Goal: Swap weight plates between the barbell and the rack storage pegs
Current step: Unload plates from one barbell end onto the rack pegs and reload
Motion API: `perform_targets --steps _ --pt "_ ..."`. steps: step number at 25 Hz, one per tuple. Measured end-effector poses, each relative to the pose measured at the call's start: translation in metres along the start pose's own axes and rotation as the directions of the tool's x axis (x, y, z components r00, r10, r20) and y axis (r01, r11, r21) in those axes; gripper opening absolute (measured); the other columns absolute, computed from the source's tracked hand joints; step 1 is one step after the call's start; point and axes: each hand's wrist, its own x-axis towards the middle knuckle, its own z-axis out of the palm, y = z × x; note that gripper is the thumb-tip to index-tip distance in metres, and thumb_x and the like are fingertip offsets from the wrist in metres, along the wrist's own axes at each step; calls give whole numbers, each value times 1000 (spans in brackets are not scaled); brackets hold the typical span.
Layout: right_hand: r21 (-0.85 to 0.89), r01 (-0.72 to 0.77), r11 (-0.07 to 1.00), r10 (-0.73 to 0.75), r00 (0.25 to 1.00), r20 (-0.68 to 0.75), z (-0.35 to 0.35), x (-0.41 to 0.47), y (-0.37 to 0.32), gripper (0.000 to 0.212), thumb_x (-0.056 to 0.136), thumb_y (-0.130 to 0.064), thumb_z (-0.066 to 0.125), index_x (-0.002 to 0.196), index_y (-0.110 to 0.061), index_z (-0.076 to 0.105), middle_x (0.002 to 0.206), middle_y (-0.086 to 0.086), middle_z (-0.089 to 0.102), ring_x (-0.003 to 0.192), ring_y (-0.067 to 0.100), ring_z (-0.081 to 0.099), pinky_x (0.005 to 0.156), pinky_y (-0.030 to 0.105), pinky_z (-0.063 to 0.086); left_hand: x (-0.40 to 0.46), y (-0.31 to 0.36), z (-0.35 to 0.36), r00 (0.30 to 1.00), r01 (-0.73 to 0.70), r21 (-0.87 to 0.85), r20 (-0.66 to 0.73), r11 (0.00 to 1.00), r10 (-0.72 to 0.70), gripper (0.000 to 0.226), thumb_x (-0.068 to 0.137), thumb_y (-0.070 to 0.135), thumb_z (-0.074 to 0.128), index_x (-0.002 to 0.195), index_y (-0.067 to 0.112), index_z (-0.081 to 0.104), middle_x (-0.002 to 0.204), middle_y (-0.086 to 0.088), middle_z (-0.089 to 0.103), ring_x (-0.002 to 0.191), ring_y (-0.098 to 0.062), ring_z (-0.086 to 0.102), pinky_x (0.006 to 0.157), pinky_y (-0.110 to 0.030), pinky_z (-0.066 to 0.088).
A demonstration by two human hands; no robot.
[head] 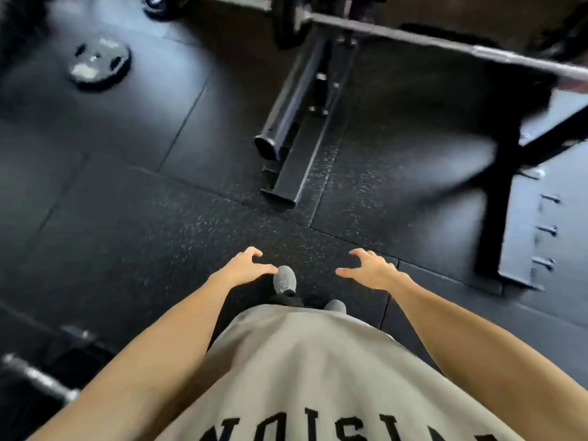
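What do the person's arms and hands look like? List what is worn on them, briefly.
Both forearms are bare to the bottom edge of the picture, with no sleeves in view. The left hand and right hand wear no gloves, and no watch, band or ring shows on either. Below them hangs a loose grey-beige shirt with black block lettering.

there is one camera, worn on the person's head. it looks forward and down. the shirt (305, 377) is very near at 6 o'clock. the floor (127, 218) fills the middle, farther off. the barbell (445, 39) is farthest, up at 1 o'clock, and looks blurry.
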Motion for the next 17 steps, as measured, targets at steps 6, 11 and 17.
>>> perform_targets --steps 6,11,17 --pt "-147 191 971 -168 974 153 -5 45 -102 83 78 -71 57 145 -29 32 151 6 34 133 31 41 111 52 32 -23 -83 -15 973 138 -337 -129 931 -191 73 77 54 72 137 24 43 143 -5 45 126 -22 46 94 -35 38" --pt "-218 306 927 -254 938 238 13 82 -222 94 65 -78 56 143 -32 34 151 5 35 127 29 49 108 51 36 -16 -149 -68 952 150 -508 -156 848 -262 73 78 50 73 138 21 43 145 -6 42 128 -21 44 94 -33 37" --pt "-296 352 888 -292 928 230 26 128 -370 92 66 -78 55 143 -32 34 149 6 38 126 31 49 107 52 36 21 -214 -196 954 136 -547 -153 826 -258 79 75 55 72 140 25 39 149 -6 37 133 -24 41 99 -40 36"
